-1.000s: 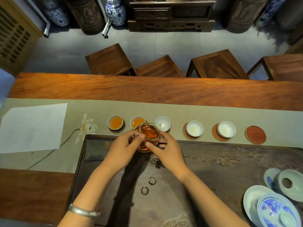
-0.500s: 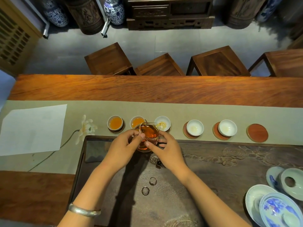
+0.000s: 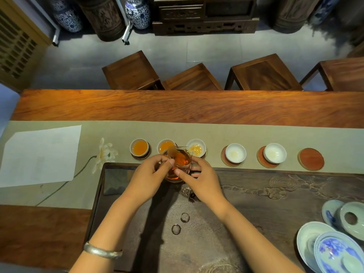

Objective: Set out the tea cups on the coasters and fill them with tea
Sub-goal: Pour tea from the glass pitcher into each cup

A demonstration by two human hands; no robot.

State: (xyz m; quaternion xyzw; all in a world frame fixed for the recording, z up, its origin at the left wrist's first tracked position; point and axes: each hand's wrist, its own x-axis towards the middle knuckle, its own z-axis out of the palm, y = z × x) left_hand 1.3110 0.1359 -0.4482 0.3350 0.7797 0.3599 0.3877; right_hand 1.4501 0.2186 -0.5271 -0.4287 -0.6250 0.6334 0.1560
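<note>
Both hands hold a glass pitcher (image 3: 180, 162) of dark amber tea, tilted away from me. My left hand (image 3: 146, 178) grips its left side and my right hand (image 3: 201, 180) grips its right side. Tea is running into the third white cup (image 3: 197, 148), which holds a little tea. The first cup (image 3: 139, 147) and second cup (image 3: 166, 145) hold orange tea. Two more white cups (image 3: 235, 153) (image 3: 275, 153) sit on red coasters, nearly dry inside. The far-right red coaster (image 3: 311, 159) is bare.
A dark carved tea tray (image 3: 275, 194) lies under my arms, with blue-and-white bowls and lids (image 3: 334, 247) at its right end. A white paper sheet (image 3: 39, 154) and a painted flower (image 3: 105, 152) lie on the beige runner at left. Wooden stools (image 3: 262, 73) stand beyond the table.
The pitcher has tipped toward the third cup, which was dry and now holds a little tea. Both hands stay on the pitcher in almost the same place.
</note>
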